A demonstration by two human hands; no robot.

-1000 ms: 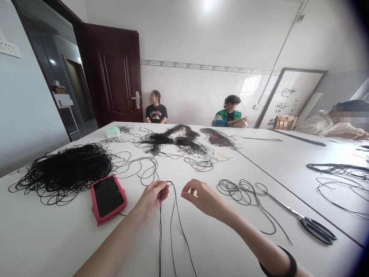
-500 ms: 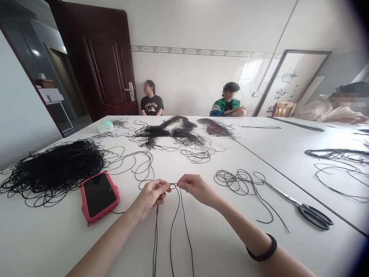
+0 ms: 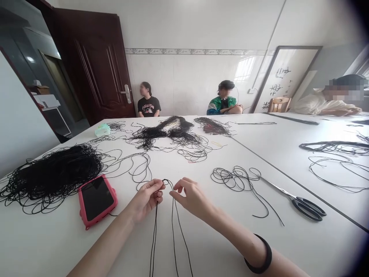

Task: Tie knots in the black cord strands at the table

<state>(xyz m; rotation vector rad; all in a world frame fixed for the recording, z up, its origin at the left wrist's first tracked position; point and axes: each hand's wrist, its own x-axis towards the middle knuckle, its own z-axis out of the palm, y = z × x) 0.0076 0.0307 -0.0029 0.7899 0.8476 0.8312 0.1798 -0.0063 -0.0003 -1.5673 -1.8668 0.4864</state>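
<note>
My left hand (image 3: 150,194) pinches a thin black cord (image 3: 155,227) between thumb and forefinger. A small loop in the cord sticks out past the fingertips. Two strands hang below this hand, and two more run down from the loop toward the table's near edge. Just right of the loop is my right hand (image 3: 187,192), its thumb and fingers apart beside the strands. Whether its thumb touches a strand I cannot tell. A black band circles the right forearm.
A red-cased tablet (image 3: 98,200) and a big black cord heap (image 3: 57,169) lie left. More tangled cord (image 3: 173,132) is at the back. On the right are a loose coil (image 3: 233,179) and scissors (image 3: 300,202). Several people sit around the white table (image 3: 230,246).
My right thumb and fingers have come off the loop and spread, moving slightly down. The left hand keeps its pinch. The whole view has shifted a little.
</note>
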